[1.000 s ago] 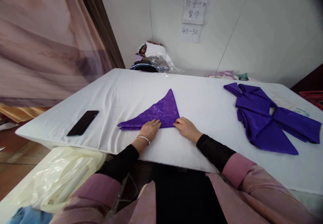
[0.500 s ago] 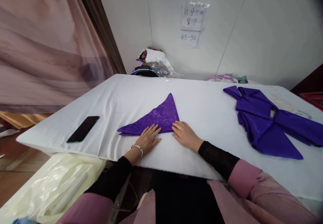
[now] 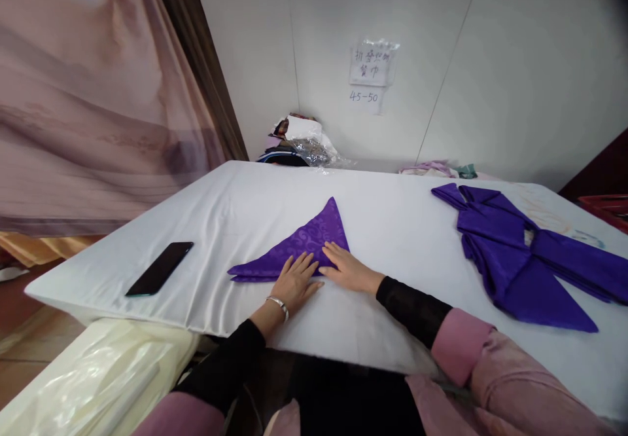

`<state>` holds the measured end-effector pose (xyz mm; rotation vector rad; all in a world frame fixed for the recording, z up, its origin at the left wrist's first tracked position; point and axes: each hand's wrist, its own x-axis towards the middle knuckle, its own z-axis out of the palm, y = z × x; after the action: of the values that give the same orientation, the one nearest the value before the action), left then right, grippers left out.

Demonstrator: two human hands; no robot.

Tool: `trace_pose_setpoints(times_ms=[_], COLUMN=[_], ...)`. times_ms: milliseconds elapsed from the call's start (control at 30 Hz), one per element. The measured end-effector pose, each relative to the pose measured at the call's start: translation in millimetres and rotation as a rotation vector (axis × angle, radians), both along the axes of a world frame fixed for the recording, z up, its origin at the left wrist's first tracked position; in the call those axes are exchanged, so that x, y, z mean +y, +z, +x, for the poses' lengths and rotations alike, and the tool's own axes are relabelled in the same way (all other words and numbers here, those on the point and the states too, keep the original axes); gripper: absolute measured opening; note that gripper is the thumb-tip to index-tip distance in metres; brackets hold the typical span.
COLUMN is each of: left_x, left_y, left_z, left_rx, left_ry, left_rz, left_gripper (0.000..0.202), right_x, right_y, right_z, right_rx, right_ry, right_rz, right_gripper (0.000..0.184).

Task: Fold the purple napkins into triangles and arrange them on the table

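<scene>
A purple patterned cloth napkin point(image 3: 314, 233), folded into a triangle, lies on the white-covered table point(image 3: 392, 226) with one point away from me. My left hand point(image 3: 296, 282), a silver bangle at its wrist, rests flat on the napkin's near edge with the fingers stretched out. Just right of it my right hand point(image 3: 346, 267) lies flat on the napkin's right part, fingers extended. Both hands are close together and press on the cloth; their palms partly cover its near edge.
Several folded purple cloths point(image 3: 515, 253) lie in a heap at the right. A black phone point(image 3: 161, 269) is on the table's left side. Behind the table sits a pile of fabrics in plastic point(image 3: 304, 141). Plastic-wrapped material point(image 3: 108, 370) stands low at the near left.
My right hand has slid left over the napkin, from its right corner towards my left hand. My left hand has shifted slightly right. The whole view has tilted up a little.
</scene>
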<state>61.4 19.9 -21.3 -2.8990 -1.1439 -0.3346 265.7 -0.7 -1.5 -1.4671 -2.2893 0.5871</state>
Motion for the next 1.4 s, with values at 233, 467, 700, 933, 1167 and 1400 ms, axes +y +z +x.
trace_pose_setpoints(times_ms=[233, 467, 700, 933, 1167, 1400], left_x=[-7.3, -8.3, -7.0, -7.2, -9.9, -11.2], left_y=[4.7, 2.0, -1.7, -5.1, -3.1, -6.9], left_z=[41.5, 44.2, 42.5, 39.8, 40.4, 40.8], left_rx=[-0.003, -0.003, -0.045, -0.082, -0.112, -0.136], left_ry=[-0.107, -0.163, -0.184, -0.205, -0.202, -0.191], left_rz=[-0.08, -0.175, -0.209, -0.234, -0.269, -0.258], left_gripper=[0.059, 0.064, 0.065, 0.065, 0.064, 0.064], right_x=[71.1, 107.4, 132.6, 158.3, 171.1, 186.6], right_y=[2.6, -19.5, -24.5, -27.1, -17.9, -10.6], right_z=[-9.4, 5.6, 19.6, 25.5, 54.5, 62.7], right_rx=[0.002, -0.207, -0.276, -0.236, -0.131, -0.143], right_ry=[-0.09, -0.274, -0.297, -0.274, -0.574, -0.587], right_rz=[-0.012, 0.013, -0.003, 0.051, 0.176, 0.103], right_gripper=[0.079, 0.077, 0.078, 0.076, 0.051, 0.035])
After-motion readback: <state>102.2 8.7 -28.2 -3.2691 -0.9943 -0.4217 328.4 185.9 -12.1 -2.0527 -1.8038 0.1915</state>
